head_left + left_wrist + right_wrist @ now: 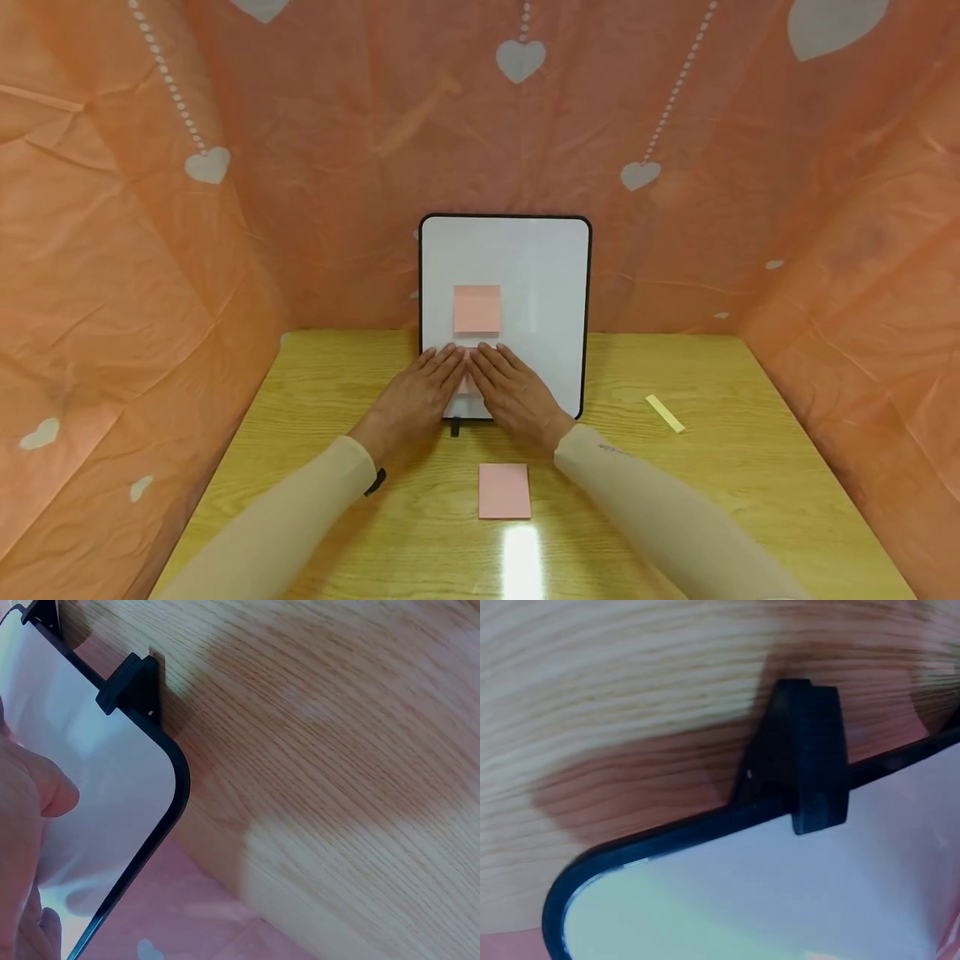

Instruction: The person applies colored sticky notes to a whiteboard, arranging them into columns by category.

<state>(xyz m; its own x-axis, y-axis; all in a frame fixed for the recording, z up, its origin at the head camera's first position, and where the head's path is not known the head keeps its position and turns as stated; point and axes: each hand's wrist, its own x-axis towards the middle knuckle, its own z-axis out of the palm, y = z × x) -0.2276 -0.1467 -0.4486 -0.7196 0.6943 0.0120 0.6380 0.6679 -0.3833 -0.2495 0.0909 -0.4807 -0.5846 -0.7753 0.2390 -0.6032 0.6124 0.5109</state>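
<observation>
A small whiteboard [547,275] with a black frame stands upright at the back of the table. An orange-pink sticky note [477,308] is on its surface, left of the middle. Below it, a second pink sticky note [468,385] is mostly covered by both hands. My left hand [416,404] rests its straight fingers on that note's left side. From the other side, my right hand [517,396] lays extended fingers on it, the fingertips of both hands nearly meeting. In the left wrist view the left thumb [56,787] lies close to the board.
A pink sticky note pad [504,492] lies on the wooden table [337,367] in front of the board. To the right is a thin yellow strip [665,414]. Black clip feet [817,757] hold the board's lower edge. Orange cloth [360,167] with hearts encloses the table.
</observation>
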